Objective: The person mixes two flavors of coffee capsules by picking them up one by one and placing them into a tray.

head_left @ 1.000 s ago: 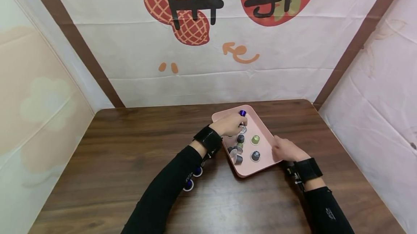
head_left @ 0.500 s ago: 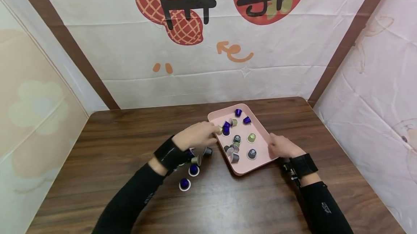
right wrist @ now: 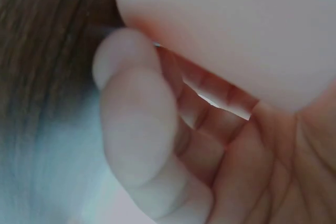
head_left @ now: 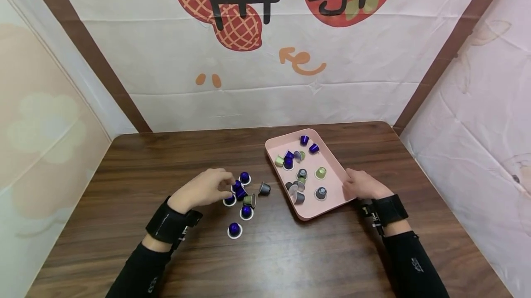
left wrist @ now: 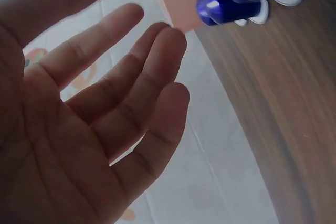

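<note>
Returning from the shallow, rectangular pink tray (head_left: 323, 158), the left hand (head_left: 202, 189) is now shown in the head view beside the glossy, dark-blue cup-shaped capsules (head_left: 240, 193) on the brown wood-grain table (head_left: 298, 261); a pale-green cup-shaped capsule (head_left: 280, 161) is left just inside the tray's left rim, so one more transfer is judged complete. Contact with the blue cups cannot be confirmed. In the left-wrist view, the fingers are seen spread and slightly bent, nothing held, with blue capsules beyond their tips. In the right-wrist view, the tray's edge is gripped by the right hand (right wrist: 226, 150).
</note>
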Demonstrator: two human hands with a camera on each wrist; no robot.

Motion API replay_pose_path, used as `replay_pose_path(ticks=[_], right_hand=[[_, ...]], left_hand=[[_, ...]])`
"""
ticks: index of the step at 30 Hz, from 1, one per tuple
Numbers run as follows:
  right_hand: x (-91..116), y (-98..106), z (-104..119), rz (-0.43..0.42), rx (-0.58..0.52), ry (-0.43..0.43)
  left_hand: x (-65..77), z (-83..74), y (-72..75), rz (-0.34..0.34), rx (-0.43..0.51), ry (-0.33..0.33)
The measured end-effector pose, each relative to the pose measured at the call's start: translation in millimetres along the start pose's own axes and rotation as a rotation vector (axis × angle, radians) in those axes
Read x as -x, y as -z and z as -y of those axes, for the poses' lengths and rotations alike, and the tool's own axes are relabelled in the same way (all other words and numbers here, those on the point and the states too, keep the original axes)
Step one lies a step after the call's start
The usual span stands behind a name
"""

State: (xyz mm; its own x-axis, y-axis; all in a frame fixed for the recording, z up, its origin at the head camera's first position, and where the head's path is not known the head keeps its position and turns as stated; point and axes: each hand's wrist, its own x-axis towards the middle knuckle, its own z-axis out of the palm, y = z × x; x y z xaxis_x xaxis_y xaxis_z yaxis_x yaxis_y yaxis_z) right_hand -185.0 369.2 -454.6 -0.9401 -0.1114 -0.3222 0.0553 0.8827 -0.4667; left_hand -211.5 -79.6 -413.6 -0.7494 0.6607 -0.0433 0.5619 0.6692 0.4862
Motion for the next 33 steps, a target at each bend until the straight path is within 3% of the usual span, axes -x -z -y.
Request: replay_pose_path(ticks=[10, 23, 33], right_hand=[[-1.7, -5.8, 8.8, 0.021, -0.021, -0.007], [-8.7, -8.7, 10.2, 0.015, -0.009, -0.022], [-0.9, -3.1, 4.8, 0.002, -0.010, -0.032]], left_hand=[[18.5, 9.7, -10.5, 0.023, -0.002, 0.052], [17.8, 17.4, -26.5, 0.039, -0.023, 0.065], [9.2, 14.1, -27.2, 0.057, -0.034, 0.041]])
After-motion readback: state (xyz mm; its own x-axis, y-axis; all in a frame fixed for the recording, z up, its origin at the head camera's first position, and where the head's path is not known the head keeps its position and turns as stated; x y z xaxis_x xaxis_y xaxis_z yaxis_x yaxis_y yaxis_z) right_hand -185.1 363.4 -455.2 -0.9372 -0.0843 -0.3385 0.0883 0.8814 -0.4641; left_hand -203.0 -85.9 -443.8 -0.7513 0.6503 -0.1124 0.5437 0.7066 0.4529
